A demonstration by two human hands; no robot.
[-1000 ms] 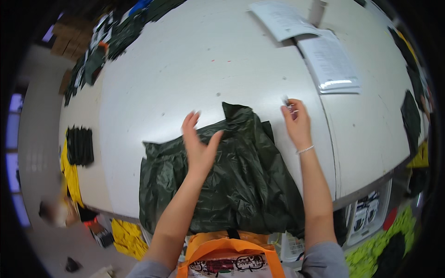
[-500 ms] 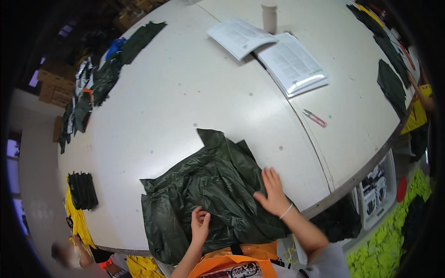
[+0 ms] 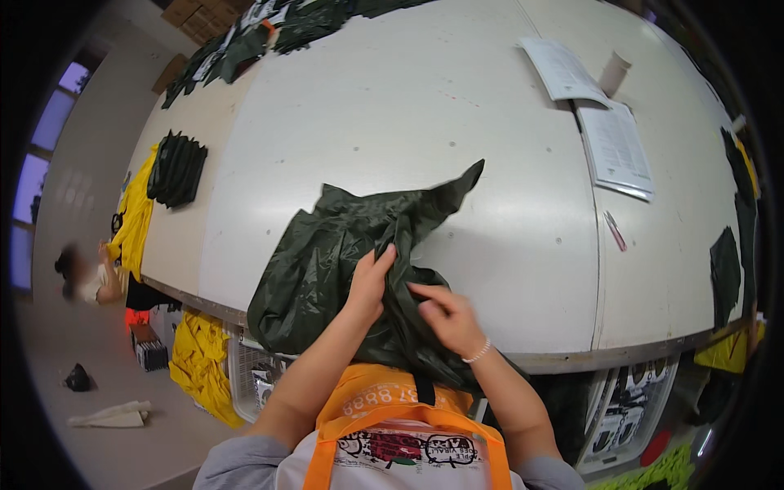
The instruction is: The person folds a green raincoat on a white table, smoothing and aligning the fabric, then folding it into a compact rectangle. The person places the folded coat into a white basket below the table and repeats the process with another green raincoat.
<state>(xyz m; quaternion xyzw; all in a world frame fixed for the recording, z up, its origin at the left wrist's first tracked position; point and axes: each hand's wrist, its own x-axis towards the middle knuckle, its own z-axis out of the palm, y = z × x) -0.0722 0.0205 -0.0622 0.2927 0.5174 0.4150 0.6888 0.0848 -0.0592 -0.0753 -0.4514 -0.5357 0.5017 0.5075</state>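
Observation:
A crumpled dark green garment of thin, shiny cloth (image 3: 302, 261) lies at the near edge of the table, partly hanging over it in front of me. One narrow end sticks up and points to the far right. My left hand (image 3: 369, 282) is closed on a gathered fold near the garment's middle, thumb on top. On its right side my right hand (image 3: 451, 318), with a beaded bracelet at the wrist, has its index finger stretched toward the fold. The thumb is apart from that finger, and the other fingers are bent.
Folded dark green bundles (image 3: 175, 170) and yellow cloth (image 3: 135, 220) lie at the table's left end, near another person (image 3: 90, 273). Farther right are an open booklet (image 3: 616, 151), a bottle (image 3: 614, 73) and thread snips (image 3: 615, 231). White crates (image 3: 625, 416) stand below the table.
The view has swung left. My left hand has taken hold of a fold, and the garment has been bunched and turned. My right hand has left its flat position and moved toward the left hand.

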